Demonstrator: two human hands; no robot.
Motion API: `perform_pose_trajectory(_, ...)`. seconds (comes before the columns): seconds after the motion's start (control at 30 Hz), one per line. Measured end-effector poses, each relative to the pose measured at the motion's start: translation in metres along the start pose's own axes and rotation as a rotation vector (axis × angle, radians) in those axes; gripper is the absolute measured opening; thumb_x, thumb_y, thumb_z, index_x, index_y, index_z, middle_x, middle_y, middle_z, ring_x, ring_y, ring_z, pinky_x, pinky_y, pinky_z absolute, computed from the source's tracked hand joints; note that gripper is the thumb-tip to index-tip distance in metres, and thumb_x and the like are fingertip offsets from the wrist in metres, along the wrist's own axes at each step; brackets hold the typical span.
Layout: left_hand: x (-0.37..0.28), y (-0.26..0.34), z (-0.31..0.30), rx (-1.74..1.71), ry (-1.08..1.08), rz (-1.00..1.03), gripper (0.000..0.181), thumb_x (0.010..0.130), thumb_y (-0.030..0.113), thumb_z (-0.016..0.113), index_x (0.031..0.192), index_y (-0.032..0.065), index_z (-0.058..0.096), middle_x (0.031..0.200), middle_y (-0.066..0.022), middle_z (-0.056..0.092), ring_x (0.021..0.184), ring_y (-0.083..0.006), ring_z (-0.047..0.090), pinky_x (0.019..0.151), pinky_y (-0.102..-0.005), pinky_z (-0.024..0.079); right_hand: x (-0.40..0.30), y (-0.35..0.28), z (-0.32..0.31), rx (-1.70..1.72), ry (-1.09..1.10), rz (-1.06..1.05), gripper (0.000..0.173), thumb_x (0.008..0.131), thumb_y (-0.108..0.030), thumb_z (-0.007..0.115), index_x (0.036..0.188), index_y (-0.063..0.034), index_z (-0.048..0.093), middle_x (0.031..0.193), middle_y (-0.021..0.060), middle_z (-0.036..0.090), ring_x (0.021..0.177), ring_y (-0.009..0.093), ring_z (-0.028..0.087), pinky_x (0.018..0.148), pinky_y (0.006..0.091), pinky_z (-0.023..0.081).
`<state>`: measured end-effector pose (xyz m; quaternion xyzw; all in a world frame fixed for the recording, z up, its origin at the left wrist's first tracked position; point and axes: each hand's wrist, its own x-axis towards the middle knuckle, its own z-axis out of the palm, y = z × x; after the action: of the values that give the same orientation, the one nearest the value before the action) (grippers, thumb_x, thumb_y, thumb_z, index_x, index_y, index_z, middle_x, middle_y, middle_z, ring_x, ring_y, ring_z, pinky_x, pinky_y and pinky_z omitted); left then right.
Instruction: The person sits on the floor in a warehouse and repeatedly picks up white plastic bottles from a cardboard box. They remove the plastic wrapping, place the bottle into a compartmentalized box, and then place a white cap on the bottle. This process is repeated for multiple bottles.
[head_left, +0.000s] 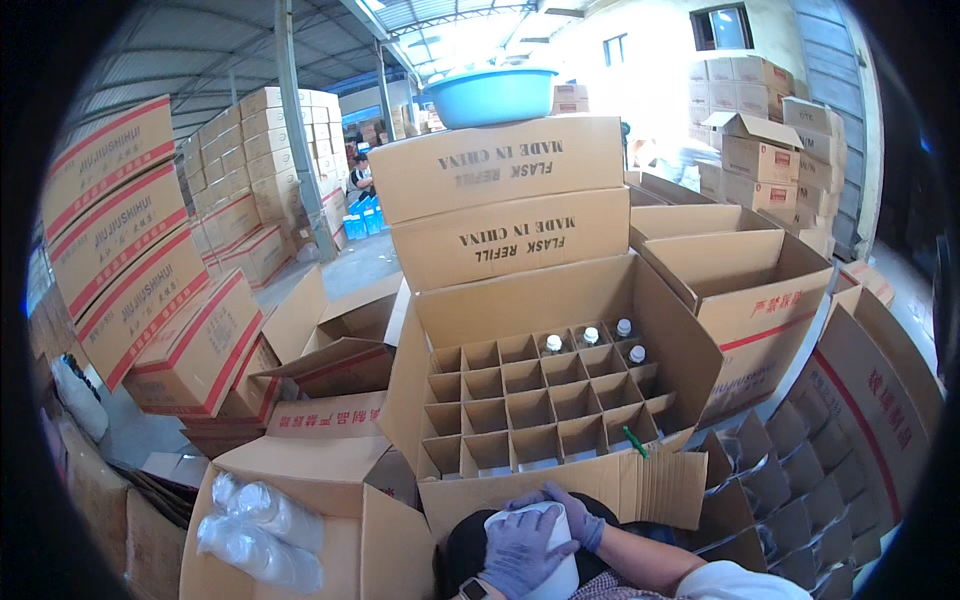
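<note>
My gloved left hand (521, 553) and gloved right hand (576, 519) are wrapped around a smooth white rounded object (562, 576) in my lap; its exact kind cannot be told. Just ahead stands an open cardboard carton (525, 300) with a grid of cardboard dividers (529, 409). Several bottles with white caps (553, 343) stand in cells at its back right, while many other cells show no bottle. On the carton's front edge rests a thin green tool (635, 442), perhaps a pen or cutter.
Clear plastic-wrapped cylindrical items (262, 525) lie in an open carton (397, 547) at left. Cardboard dividers (795, 480) crowd the right. A blue basin (491, 97) sits atop stacked cartons (499, 169). Farther back, a person (360, 176) is near blue boxes (365, 219).
</note>
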<state>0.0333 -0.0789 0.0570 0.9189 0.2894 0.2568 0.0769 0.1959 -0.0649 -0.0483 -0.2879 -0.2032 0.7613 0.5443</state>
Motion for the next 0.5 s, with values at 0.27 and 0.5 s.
perform_pose_trajectory(0.27, -0.095, -0.214, 0.137, -0.405, -0.083, -0.628, 0.035, 0.097, 0.025, 0.039, 0.121, 0.0064, 0.055, 0.118, -0.0222, 0.055, 0.103, -0.0406, 0.055, 0.091, -0.0493, 0.044, -0.077, -0.018, 0.045, -1.176, -0.385, -0.889, 0.037, 0.092, -0.019, 0.053, 0.123, -0.0002, 0.057, 0.124, 0.017, 0.058, 0.117, 0.028, 0.055, 0.103, 0.0358, 0.039)
perform_pose_trajectory(0.5, -0.007, -0.104, 0.113, -0.576, 0.01, -0.011, 0.031, 0.091, 0.018, 0.051, 0.118, 0.0047, 0.057, 0.123, -0.0126, 0.057, 0.115, -0.0276, 0.053, 0.1, -0.0407, 0.041, -0.077, -0.079, 0.079, -1.665, -0.465, -0.71, 0.033, 0.078, -0.029, 0.07, 0.104, -0.0089, 0.07, 0.111, 0.0104, 0.064, 0.1, 0.028, 0.061, 0.09, 0.0376, 0.046)
